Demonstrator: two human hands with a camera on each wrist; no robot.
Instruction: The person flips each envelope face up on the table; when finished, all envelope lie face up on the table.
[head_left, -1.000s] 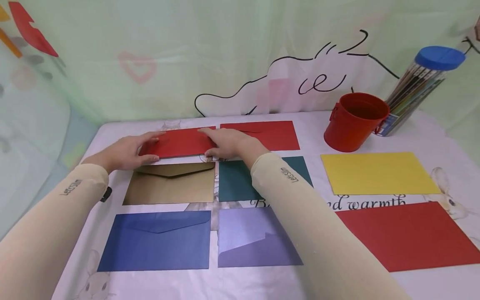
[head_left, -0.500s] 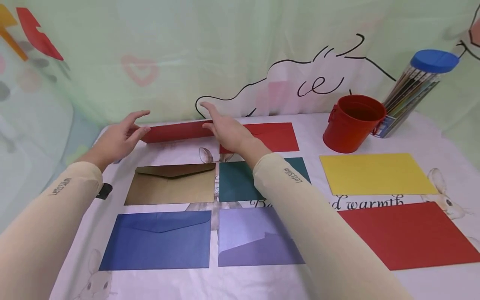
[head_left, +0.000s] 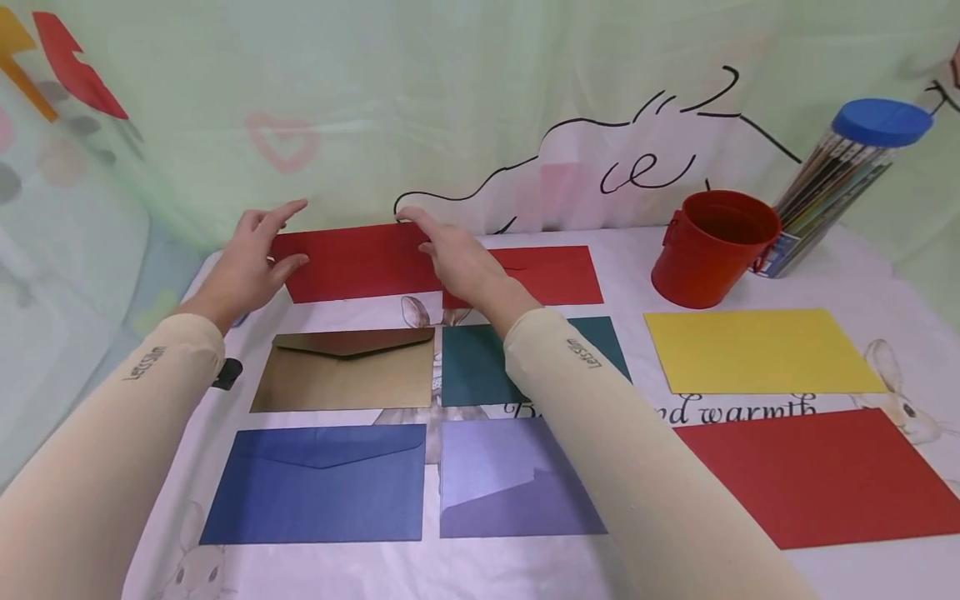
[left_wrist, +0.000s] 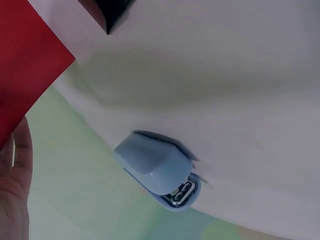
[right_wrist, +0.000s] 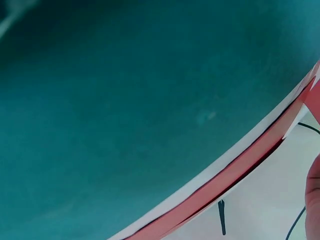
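A red envelope [head_left: 358, 263] is raised at the back left of the table, its broad plain face toward me in the head view. My left hand [head_left: 246, 265] pinches its left end, thumb in front; in the left wrist view fingers [left_wrist: 21, 150] show at the envelope's edge. At the right end my right hand [head_left: 467, 262] holds it between thumb and fingers. A second red envelope [head_left: 558, 273] lies behind my right wrist. Closer to me lie a brown envelope [head_left: 348, 379] and a dark green envelope [head_left: 468, 367], the latter partly under my right forearm.
Nearer are a blue envelope [head_left: 318, 492] and a lavender envelope [head_left: 502, 479]. On the right lie a yellow sheet [head_left: 761, 350] and a red sheet [head_left: 825, 479]. Behind them stand a red bucket [head_left: 701, 267] and a blue-lidded pencil tube [head_left: 836, 183]. A light blue stapler [left_wrist: 155, 165] sits at the left edge.
The red envelope lay flat a second ago with both hands at its ends. Both hands have lifted it and tipped it up, so more of its face shows now than half a second ago.
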